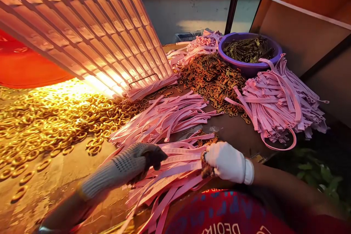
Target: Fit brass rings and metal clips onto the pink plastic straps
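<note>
My left hand (138, 162), in a grey dotted glove with dark fingertips, is closed above a heap of pink straps (175, 184). What it pinches, if anything, is hidden by the fingers. My right hand (226, 162), gloved in white with stained fingertips, is closed at the right ends of these straps and grips a pink strap (186, 167). Several straps run leftward from it and pass beneath the left hand. Small brass-coloured hooks (207, 139) lie just behind the right hand. Beyond both hands is a second bundle of pink straps (164, 115).
Gold rings (63, 128) spread over the left of the table. A bright slatted plastic panel (104, 25) leans above them, beside a red object (24, 62). Farther back are a pile of brass clasps (211, 76), a purple basin (246, 65) of metal pieces, and a hanging strap heap (276, 102).
</note>
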The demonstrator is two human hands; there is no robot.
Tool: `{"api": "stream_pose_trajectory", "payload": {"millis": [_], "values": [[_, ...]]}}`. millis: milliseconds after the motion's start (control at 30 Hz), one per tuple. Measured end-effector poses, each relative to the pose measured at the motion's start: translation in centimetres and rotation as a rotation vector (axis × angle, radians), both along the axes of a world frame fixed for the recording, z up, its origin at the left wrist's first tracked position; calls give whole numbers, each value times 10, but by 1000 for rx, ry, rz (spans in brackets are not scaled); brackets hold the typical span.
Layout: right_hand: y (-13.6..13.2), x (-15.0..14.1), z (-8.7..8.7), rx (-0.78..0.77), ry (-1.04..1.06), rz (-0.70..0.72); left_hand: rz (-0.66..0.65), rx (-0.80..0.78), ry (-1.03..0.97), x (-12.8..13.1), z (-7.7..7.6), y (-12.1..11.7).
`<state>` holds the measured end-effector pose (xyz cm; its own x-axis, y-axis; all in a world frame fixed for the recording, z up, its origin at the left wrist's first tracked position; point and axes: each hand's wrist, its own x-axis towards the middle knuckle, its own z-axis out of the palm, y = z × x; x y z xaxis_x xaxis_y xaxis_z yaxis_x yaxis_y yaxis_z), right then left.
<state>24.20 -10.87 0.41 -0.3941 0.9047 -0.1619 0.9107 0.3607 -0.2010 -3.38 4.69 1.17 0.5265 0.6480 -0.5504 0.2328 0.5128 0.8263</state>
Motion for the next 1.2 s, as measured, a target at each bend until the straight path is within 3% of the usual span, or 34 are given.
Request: {"api": "stream_pose_trajectory", "payload": {"millis": [100,167,233,300,400,533,667,767,833,900,1033,1133,1200], "values": [[21,35,2,143,86,-27,-63,14,115,5,-4,-4],[53,65,1,202,59,-150,55,-149,23,22,-8,-14],[94,95,-1,190,-130,-329,170,-379,-83,45,-12,-25],[133,117,-7,200,-196,-393,248,-546,-227,68,-13,-33],[175,136,-18,203,-220,-404,323,-637,-394,93,-13,-39],[198,144,-23,235,-168,-411,392,-637,-488,102,-12,-41],[188,133,-13,302,-31,-394,441,-597,-512,99,-12,-41],[148,97,-10,315,176,-317,504,-570,-496,97,-16,-40],[113,62,-10,248,669,-237,553,-529,-502,98,-23,-41],[80,26,-8,165,878,-254,574,-466,-536,100,-32,-43],[50,-22,-3,71,822,-288,595,-400,-598,106,-45,-50],[49,-32,-3,129,853,-320,611,-479,-648,106,-40,-52],[52,-32,-2,124,1000,-368,596,-527,-686,102,-33,-52]]}}
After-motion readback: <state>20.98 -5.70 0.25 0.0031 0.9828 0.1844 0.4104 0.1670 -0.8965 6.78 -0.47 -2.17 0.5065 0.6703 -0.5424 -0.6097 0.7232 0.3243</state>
